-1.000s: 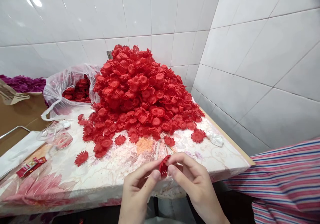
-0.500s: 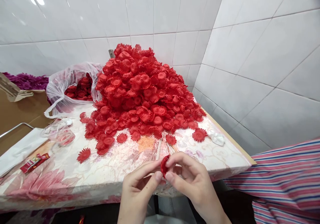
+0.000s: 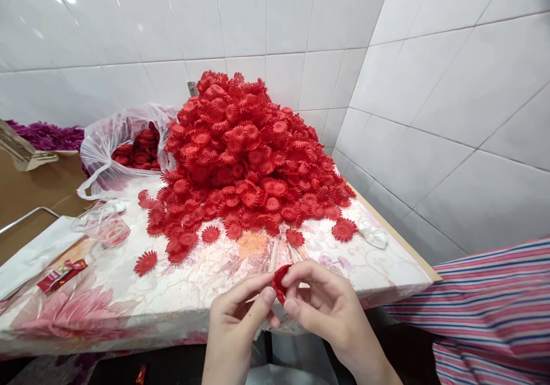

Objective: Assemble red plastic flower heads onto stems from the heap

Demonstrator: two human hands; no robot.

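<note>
In front of the heap of round, fringed red flower pieces [image 3: 244,161]; left hand [image 3: 234,310], right hand [image 3: 330,302], both half-curled, pinch one folded red piece [image 3: 279,282], apparently fabric.

Table front [image 3: 184,290]: passable between left hand [image 3: 238,316] and red wrapper [image 3: 62,275].
Flower heap [image 3: 253,150]: bars the back wall [image 3: 286,12].
Plastic bag [image 3: 101,147]: obstructs left of heap.

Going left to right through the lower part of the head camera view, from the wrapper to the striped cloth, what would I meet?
Red wrapper → loose red flower piece → left hand → held red flower piece → right hand → striped cloth.
</note>
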